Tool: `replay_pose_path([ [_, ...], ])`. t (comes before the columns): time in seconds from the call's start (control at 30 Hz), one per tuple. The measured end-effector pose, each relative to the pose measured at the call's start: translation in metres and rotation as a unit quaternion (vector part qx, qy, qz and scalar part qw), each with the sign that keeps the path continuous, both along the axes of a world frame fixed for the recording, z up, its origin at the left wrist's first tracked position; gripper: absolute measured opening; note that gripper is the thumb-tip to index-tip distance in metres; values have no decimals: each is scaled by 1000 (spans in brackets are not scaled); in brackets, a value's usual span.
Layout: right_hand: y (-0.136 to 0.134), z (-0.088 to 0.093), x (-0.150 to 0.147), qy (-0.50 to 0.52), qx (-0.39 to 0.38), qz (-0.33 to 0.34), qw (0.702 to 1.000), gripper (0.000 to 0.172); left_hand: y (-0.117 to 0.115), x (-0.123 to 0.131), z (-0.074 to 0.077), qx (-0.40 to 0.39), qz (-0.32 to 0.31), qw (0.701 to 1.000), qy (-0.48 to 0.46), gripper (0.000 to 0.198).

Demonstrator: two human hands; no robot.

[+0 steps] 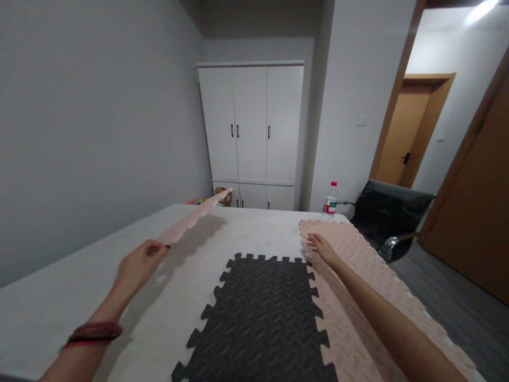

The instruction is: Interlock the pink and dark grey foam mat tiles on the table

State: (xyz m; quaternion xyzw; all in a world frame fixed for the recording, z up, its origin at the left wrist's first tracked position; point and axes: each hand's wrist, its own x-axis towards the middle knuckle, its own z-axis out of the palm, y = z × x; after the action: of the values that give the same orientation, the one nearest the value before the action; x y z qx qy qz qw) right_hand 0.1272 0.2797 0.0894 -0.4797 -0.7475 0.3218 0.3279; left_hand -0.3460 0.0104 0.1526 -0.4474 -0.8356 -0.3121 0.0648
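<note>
Level the thin pale-pink foam sheet pinched in left hand, steadying pink toothed foam mat with loosely spread right hand.

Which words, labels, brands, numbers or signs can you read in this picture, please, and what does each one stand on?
No text can be read.
Bottle label: too small and blurred to read.
Brown box: any print is too small to read.
Black mat, pink mats: no lettering visible.
</note>
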Motion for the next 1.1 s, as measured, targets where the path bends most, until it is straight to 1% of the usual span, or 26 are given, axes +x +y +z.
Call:
replay_pose_path([
  [0.07,-1,10,-18,33,-33,31,998,53,40,31,-5,-3,-88,996,-12,29],
  [0.17,1,17,-32,45,-57,45,996,58,92,78,-22,-27,-212,977,-20,24],
  [0.23,5,14,-34,26,-58,31,998,56,117,102,-33,-49,-256,965,-15,27],
  [0.33,10,-2,-30,-26,-30,-3,999,53,140,121,-47,-90,-267,960,-1,31],
  [0.47,12,-25,-26,-97,41,-31,994,45,149,130,-58,-135,-248,959,38,32],
  [0.6,6,-37,-25,-142,99,-32,984,45,152,137,-65,-154,-221,959,94,34],
  [0.8,-3,-39,-23,-179,154,-27,971,44,159,140,-70,-186,-174,952,169,35],
  [0.97,-7,-37,-22,-202,179,-22,963,42,161,137,-71,-203,-172,939,217,34],
  [1.1,-11,-34,-21,-220,193,-22,956,35,162,139,-71,-212,-170,930,247,33],
])
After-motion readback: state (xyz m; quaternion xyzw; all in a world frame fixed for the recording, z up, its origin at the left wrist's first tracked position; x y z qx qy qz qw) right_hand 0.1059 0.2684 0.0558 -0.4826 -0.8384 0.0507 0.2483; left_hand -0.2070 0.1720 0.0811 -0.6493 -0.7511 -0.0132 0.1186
